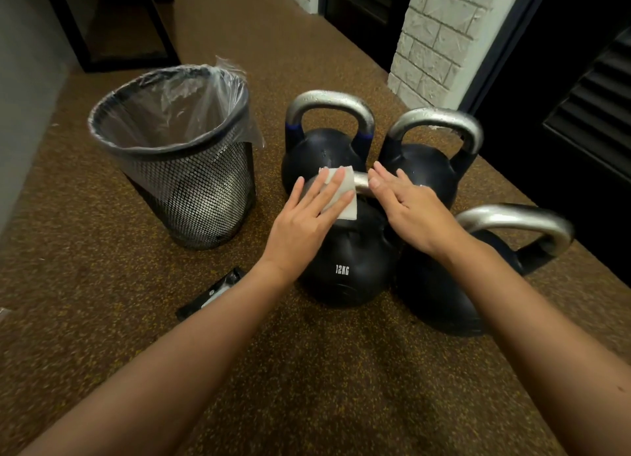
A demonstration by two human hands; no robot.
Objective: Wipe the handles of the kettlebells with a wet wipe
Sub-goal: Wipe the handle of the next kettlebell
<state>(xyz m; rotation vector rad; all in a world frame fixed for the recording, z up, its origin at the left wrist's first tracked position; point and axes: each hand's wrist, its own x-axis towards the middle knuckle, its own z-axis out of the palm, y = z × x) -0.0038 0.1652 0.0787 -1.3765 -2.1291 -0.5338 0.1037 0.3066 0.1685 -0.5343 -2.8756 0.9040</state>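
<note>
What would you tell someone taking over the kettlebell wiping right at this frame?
Left hand: fingers straight, pressing the wet wipe onto the handle of the 12KG kettlebell.
Right hand: flat and open over the same handle, holding nothing.
Three more kettlebells: blue-banded one and another behind, one tipped to the right.
Lined mesh bin on the left; a dark packet on the floor.
Done: wipe is on the first handle.
Left: which handles are already clean cannot be told; probably all four, then bin the wipe.

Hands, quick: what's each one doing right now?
Left hand: open, straight fingers pressing the wipe onto the 12KG kettlebell's handle.
Right hand: open, fingers straight over the same handle, holding nothing; contact cannot be told.
</note>
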